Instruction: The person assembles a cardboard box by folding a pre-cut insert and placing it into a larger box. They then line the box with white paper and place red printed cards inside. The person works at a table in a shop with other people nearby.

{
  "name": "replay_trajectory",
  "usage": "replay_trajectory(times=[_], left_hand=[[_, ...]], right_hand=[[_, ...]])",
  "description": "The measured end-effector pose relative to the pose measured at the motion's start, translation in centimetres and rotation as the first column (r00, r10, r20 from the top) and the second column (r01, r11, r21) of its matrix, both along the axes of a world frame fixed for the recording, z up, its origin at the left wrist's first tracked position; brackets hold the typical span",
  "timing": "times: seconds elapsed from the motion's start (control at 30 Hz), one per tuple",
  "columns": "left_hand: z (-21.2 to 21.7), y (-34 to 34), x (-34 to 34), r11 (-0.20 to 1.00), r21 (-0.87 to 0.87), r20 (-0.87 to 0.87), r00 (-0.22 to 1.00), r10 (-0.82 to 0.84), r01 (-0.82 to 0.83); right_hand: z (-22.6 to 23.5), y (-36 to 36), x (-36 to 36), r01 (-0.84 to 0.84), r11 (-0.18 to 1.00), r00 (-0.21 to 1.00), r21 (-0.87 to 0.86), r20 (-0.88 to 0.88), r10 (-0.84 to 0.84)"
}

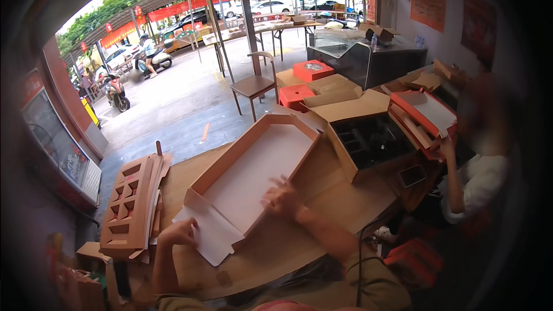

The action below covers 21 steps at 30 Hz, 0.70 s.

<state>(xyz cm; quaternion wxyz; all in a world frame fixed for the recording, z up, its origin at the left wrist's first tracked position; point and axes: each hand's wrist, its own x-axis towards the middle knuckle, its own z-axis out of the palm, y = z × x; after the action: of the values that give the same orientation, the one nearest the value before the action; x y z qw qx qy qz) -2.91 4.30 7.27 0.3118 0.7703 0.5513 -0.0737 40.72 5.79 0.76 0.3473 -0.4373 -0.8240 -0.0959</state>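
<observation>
A long cardboard box (253, 164) with a white inside lies slanted across the table, its walls raised on the far and long sides. Its near end flap (214, 241) is folded out flat toward me. My left hand (180, 232) is at the left edge of this flap, fingers curled and thumb pressed to the board. My right hand (283, 197) is over the right long wall near the flap, its fingers spread and slightly blurred. It appears to touch the wall's edge without gripping it.
A stack of cardboard inserts with square cutouts (129, 198) lies at the left. On the right are an open carton with black contents (371, 141) and a phone (412, 176). A co-worker's hand (447, 148) holds a red box (423, 112). Beyond the table stands a chair (253, 85).
</observation>
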Motion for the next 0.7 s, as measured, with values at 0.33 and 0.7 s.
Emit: replay_trajectory(times=[0.33, 0.7], left_hand=[[-6.6, -0.6, 2.3, 0.722, 0.639, -0.210, 0.842, 0.496, -0.265], [-7.1, -0.8, 1.3, 0.550, 0.784, 0.147, 0.947, 0.286, -0.288]], right_hand=[[0.5, -3.8, -4.0, -0.265, 0.962, 0.962, -0.071, 0.047, 0.268], [1.1, -1.1, 1.1, 0.064, 0.970, 0.997, -0.236, 0.058, -0.052]])
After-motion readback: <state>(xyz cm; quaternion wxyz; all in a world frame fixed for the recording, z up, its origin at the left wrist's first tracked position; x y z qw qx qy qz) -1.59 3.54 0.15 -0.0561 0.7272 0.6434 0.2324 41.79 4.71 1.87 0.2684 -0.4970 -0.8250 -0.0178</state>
